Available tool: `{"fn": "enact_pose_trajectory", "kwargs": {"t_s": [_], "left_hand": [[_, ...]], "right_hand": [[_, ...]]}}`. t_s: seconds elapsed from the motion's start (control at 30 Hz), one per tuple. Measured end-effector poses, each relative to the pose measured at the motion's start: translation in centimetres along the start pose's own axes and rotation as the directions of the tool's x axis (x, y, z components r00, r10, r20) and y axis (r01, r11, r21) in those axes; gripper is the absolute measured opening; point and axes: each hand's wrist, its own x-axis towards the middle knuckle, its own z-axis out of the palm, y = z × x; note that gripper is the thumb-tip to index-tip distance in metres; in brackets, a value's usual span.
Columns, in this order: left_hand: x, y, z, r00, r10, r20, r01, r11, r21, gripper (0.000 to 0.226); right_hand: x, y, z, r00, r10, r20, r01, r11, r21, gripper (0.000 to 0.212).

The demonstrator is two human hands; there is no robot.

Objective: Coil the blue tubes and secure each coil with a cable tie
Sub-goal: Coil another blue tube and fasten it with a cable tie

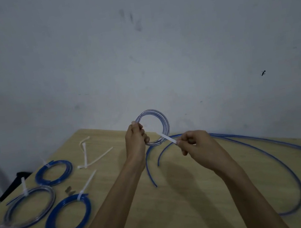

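A small coil of blue tube (163,120) is held upright above the far edge of the wooden table (169,208). My left hand (136,139) grips the coil at its left side. My right hand (193,142) pinches the end of a white cable tie (167,137) that reaches up to the coil's lower right. Long loose blue tubes (258,148) curve across the table's right half. Several tied coils lie at the left, among them one (54,172) farther back and one (68,217) closer to me.
Loose white cable ties (90,156) lie on the table behind the tied coils. A small dark object (68,190) sits between the coils. A grey wall stands right behind the table. A black object (13,185) pokes out past the table's left edge.
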Motion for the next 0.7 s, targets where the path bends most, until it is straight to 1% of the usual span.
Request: {"fn": "enact_pose_trajectory", "kwargs": {"t_s": [0.07,0.13,0.2,0.3,0.4,0.47,0.6,0.7], "left_hand": [[-0.5,-0.1,0.5,0.999,0.018,0.047,-0.019,1.000,0.007,0.036],[-0.9,-0.4,1.1,0.996,0.015,0.091,-0.016,1.000,0.015,0.035],[-1.0,-0.7,1.6,0.991,-0.021,0.133,0.018,1.000,0.024,0.036],[-1.4,-1.0,1.7,0.981,-0.047,0.187,0.034,0.997,0.071,0.038],[-2.1,-1.2,1.4,0.970,-0.018,0.242,-0.030,0.981,0.193,0.042],[-2.5,-1.3,1.4,0.967,0.006,0.253,-0.073,0.964,0.257,0.045],[-3.2,-1.0,1.6,0.961,0.040,0.272,-0.112,0.960,0.255,0.036],[-3.3,-0.8,1.6,0.960,0.021,0.279,-0.089,0.967,0.237,0.031]], "right_hand": [[0.3,-0.1,0.1,1.000,0.001,-0.005,-0.001,1.000,-0.003,0.022],[0.6,-0.2,0.3,0.999,-0.019,-0.039,0.022,0.997,0.074,0.020],[0.7,-0.3,0.4,0.997,-0.041,-0.066,0.051,0.987,0.155,0.018],[0.8,-0.1,0.6,0.998,-0.043,-0.046,0.052,0.974,0.219,0.015],[0.8,0.2,0.6,1.000,-0.020,-0.003,0.020,0.975,0.222,0.015],[0.7,0.3,0.6,0.999,0.016,0.041,-0.024,0.977,0.213,0.016],[0.2,0.0,0.7,0.995,0.062,0.082,-0.079,0.972,0.222,0.011],[-0.3,-0.6,0.9,0.993,0.071,0.099,-0.086,0.984,0.157,0.024]]}}
